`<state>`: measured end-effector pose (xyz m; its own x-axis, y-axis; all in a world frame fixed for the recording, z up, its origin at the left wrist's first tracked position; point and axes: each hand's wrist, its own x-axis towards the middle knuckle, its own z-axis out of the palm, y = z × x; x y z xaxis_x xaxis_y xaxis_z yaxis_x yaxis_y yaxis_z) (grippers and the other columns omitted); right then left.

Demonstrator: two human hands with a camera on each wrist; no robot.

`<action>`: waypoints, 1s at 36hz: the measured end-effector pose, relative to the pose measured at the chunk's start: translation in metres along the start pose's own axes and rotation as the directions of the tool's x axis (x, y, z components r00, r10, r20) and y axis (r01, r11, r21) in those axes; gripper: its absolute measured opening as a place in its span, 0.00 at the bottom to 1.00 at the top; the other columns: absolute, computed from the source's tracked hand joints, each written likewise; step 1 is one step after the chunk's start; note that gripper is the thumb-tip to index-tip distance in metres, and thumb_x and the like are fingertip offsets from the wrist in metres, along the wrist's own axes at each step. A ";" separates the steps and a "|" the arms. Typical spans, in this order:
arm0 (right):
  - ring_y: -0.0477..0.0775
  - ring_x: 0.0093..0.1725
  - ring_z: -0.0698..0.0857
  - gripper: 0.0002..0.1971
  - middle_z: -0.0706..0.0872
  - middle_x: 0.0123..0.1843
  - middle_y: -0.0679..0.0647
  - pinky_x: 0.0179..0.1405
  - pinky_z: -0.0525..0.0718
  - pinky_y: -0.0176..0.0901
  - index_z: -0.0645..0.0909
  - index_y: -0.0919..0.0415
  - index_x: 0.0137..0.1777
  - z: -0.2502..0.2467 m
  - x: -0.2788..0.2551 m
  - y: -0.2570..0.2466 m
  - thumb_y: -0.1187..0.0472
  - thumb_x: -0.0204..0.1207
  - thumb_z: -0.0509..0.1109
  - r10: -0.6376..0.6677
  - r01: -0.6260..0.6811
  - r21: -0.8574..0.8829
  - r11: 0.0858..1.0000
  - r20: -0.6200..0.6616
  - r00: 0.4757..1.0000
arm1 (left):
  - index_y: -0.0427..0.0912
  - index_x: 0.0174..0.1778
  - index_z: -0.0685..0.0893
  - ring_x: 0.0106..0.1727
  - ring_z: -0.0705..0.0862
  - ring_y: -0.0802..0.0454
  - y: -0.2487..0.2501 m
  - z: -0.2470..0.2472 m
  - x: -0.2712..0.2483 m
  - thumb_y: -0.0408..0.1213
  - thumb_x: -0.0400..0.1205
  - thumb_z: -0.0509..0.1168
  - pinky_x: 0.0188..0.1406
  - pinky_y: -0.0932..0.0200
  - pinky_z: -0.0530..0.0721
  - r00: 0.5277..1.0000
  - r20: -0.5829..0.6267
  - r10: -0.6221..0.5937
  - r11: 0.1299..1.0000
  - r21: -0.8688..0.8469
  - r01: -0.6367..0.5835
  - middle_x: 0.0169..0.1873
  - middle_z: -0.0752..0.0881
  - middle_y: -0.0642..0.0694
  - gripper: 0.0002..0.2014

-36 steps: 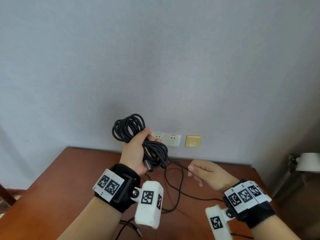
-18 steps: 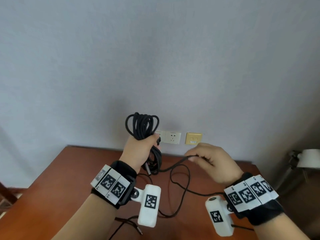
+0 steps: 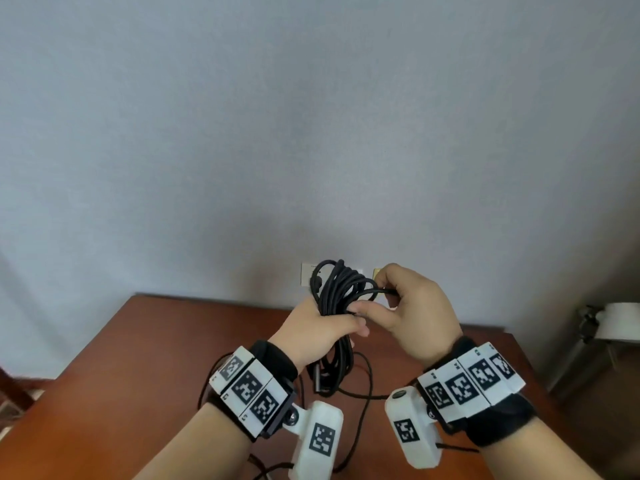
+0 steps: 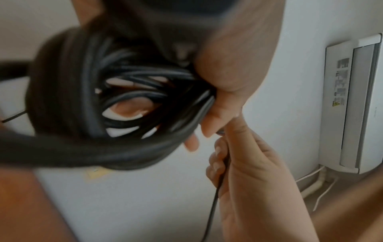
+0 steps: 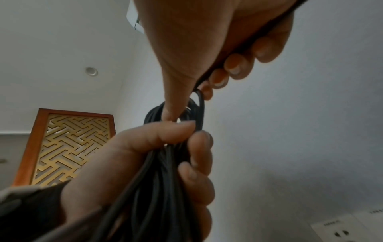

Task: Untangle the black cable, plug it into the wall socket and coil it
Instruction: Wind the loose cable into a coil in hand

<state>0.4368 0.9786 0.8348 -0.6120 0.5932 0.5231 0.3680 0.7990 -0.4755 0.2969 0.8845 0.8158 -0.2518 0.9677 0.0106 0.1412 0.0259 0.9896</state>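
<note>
1. We hold the black cable bunched in our left hand, fingers curled tight round the waist of the bundle; loops stand above the fist and more strands hang below it toward the table.
2. Our right hand sits just beside the left, thumb touching it, with its fingers closed on a single strand that leads off the top of the bundle.
3. We judge the cable light and limp: it will sag and slip loop by loop rather than keep a shape, so the hold belongs at the gathered middle, with the free strand pinched close to the bundle.
4. The rubbery jacket looks likely to grip itself, so loops may snag when pulled.
5. The head view alone shows slack trailing on the table below both hands and the wall socket behind the loops.
6. The left wrist view shows that strand running down through the right palm; the right wrist view shows the left fingers wrapped over the strands.
7. Where the plug is we cannot tell.
</note>
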 end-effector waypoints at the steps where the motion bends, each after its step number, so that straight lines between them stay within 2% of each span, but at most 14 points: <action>1: 0.42 0.28 0.72 0.20 0.72 0.27 0.41 0.30 0.74 0.43 0.70 0.47 0.38 0.001 -0.001 0.001 0.32 0.63 0.68 0.004 -0.004 0.027 1.000 -0.009 1.000 | 0.48 0.36 0.90 0.40 0.87 0.50 -0.001 0.000 0.000 0.34 0.76 0.70 0.50 0.49 0.84 1.000 -0.013 -0.007 1.000 -0.013 0.007 0.32 0.89 0.47 0.06; 3: 0.42 0.31 0.76 0.18 0.76 0.29 0.41 0.36 0.78 0.46 0.74 0.45 0.41 0.002 -0.003 0.004 0.32 0.66 0.64 0.037 -0.036 0.024 0.999 -0.055 0.998 | 0.47 0.32 0.88 0.35 0.86 0.49 -0.003 0.001 0.000 0.33 0.79 0.68 0.47 0.49 0.84 0.997 -0.073 -0.013 0.998 -0.067 0.008 0.27 0.87 0.47 0.11; 7: 0.43 0.37 0.80 0.11 0.79 0.33 0.42 0.46 0.80 0.54 0.75 0.45 0.46 -0.002 -0.007 0.013 0.40 0.75 0.62 0.129 -0.131 -0.014 0.991 -0.103 0.986 | 0.41 0.34 0.86 0.34 0.85 0.45 -0.008 -0.004 0.004 0.37 0.80 0.70 0.44 0.46 0.82 0.969 -0.215 -0.124 0.944 -0.327 0.049 0.27 0.84 0.44 0.08; 10: 0.45 0.42 0.81 0.05 0.79 0.39 0.38 0.45 0.77 0.44 0.74 0.47 0.54 -0.003 -0.011 0.027 0.52 0.82 0.60 0.157 -0.151 0.063 0.986 -0.106 0.982 | 0.39 0.35 0.84 0.29 0.83 0.48 -0.009 -0.010 0.008 0.34 0.80 0.69 0.36 0.55 0.81 0.943 -0.284 -0.173 0.885 -0.465 0.022 0.25 0.83 0.45 0.08; 13: 0.39 0.40 0.80 0.15 0.79 0.41 0.35 0.43 0.75 0.28 0.74 0.43 0.63 -0.001 -0.018 0.032 0.58 0.81 0.55 0.137 -0.110 0.200 0.974 -0.123 0.983 | 0.38 0.36 0.83 0.29 0.83 0.49 -0.009 -0.012 0.009 0.33 0.81 0.69 0.36 0.55 0.81 0.932 -0.321 -0.168 0.863 -0.505 -0.019 0.24 0.83 0.47 0.08; 15: 0.39 0.39 0.82 0.19 0.79 0.42 0.35 0.44 0.76 0.24 0.73 0.43 0.69 0.002 -0.021 0.031 0.58 0.80 0.54 0.136 -0.107 0.232 0.967 -0.112 0.984 | 0.38 0.34 0.82 0.29 0.82 0.48 -0.008 -0.010 0.010 0.33 0.81 0.68 0.36 0.55 0.80 0.930 -0.324 -0.174 0.848 -0.530 -0.026 0.23 0.82 0.46 0.09; 17: 0.33 0.49 0.82 0.21 0.81 0.50 0.33 0.55 0.76 0.24 0.73 0.45 0.72 0.006 -0.023 0.030 0.57 0.80 0.54 0.138 -0.112 0.236 0.965 -0.098 0.986 | 0.37 0.32 0.82 0.29 0.81 0.46 -0.008 -0.007 0.009 0.32 0.81 0.68 0.37 0.53 0.80 0.933 -0.310 -0.185 0.829 -0.559 -0.022 0.23 0.82 0.46 0.11; 19: 0.29 0.63 0.77 0.20 0.81 0.63 0.38 0.64 0.69 0.20 0.73 0.47 0.73 0.009 -0.022 0.028 0.61 0.82 0.56 0.105 -0.087 0.228 0.970 -0.070 0.992 | 0.38 0.30 0.83 0.29 0.81 0.45 -0.006 -0.003 0.009 0.34 0.80 0.69 0.38 0.52 0.80 0.940 -0.284 -0.188 0.797 -0.604 -0.023 0.23 0.82 0.45 0.12; 21: 0.27 0.68 0.71 0.20 0.78 0.68 0.40 0.65 0.64 0.15 0.72 0.51 0.74 0.011 -0.022 0.023 0.64 0.84 0.58 0.064 -0.059 0.206 0.977 -0.017 0.998 | 0.40 0.31 0.84 0.28 0.80 0.45 -0.004 0.000 0.009 0.39 0.79 0.72 0.36 0.53 0.79 0.953 -0.246 -0.175 0.783 -0.622 -0.017 0.25 0.81 0.44 0.12; 24: 0.29 0.69 0.70 0.21 0.76 0.70 0.41 0.64 0.61 0.13 0.69 0.52 0.77 0.016 -0.023 0.015 0.59 0.84 0.56 0.040 -0.051 0.162 0.985 0.070 0.997 | 0.38 0.42 0.86 0.28 0.81 0.45 0.001 0.007 0.006 0.43 0.78 0.73 0.33 0.54 0.80 0.970 -0.190 -0.155 0.808 -0.589 0.014 0.26 0.81 0.44 0.10; 28: 0.39 0.61 0.80 0.23 0.84 0.64 0.48 0.57 0.67 0.14 0.66 0.49 0.78 0.017 -0.021 0.007 0.64 0.84 0.57 0.023 -0.039 0.108 0.993 0.148 0.989 | 0.33 0.53 0.86 0.28 0.81 0.46 0.005 0.017 0.002 0.36 0.81 0.68 0.31 0.57 0.82 0.983 -0.125 -0.138 0.782 -0.623 0.031 0.27 0.81 0.43 0.11; 31: 0.29 0.45 0.82 0.24 0.85 0.46 0.34 0.48 0.74 0.19 0.67 0.40 0.74 0.011 -0.023 0.002 0.65 0.83 0.58 -0.022 0.005 0.132 0.991 0.127 0.992 | 0.38 0.43 0.86 0.31 0.79 0.46 0.001 0.015 0.002 0.34 0.80 0.69 0.34 0.55 0.81 0.974 -0.160 -0.163 0.774 -0.633 0.025 0.29 0.79 0.44 0.03; 34: 0.43 0.33 0.83 0.14 0.84 0.32 0.46 0.40 0.83 0.47 0.70 0.44 0.63 0.009 -0.024 0.001 0.62 0.83 0.57 -0.028 0.015 0.119 0.993 0.108 0.994 | 0.40 0.34 0.82 0.31 0.79 0.47 -0.003 0.010 0.002 0.33 0.78 0.71 0.37 0.53 0.78 0.965 -0.189 -0.182 0.783 -0.622 0.026 0.28 0.77 0.45 0.07; 36: 0.49 0.32 0.82 0.09 0.84 0.32 0.49 0.38 0.82 0.52 0.73 0.47 0.58 0.010 -0.024 0.001 0.62 0.83 0.58 -0.024 0.010 0.121 0.993 0.112 0.993 | 0.39 0.35 0.83 0.30 0.78 0.49 -0.002 0.009 0.000 0.31 0.79 0.69 0.36 0.54 0.77 0.967 -0.182 -0.179 0.761 -0.649 0.019 0.27 0.77 0.45 0.07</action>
<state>0.4448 0.9648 0.8146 -0.6948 0.5594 0.4519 0.2745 0.7871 -0.5523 0.3052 0.8871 0.8129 -0.4429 0.8854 -0.1411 -0.5183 -0.1244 0.8461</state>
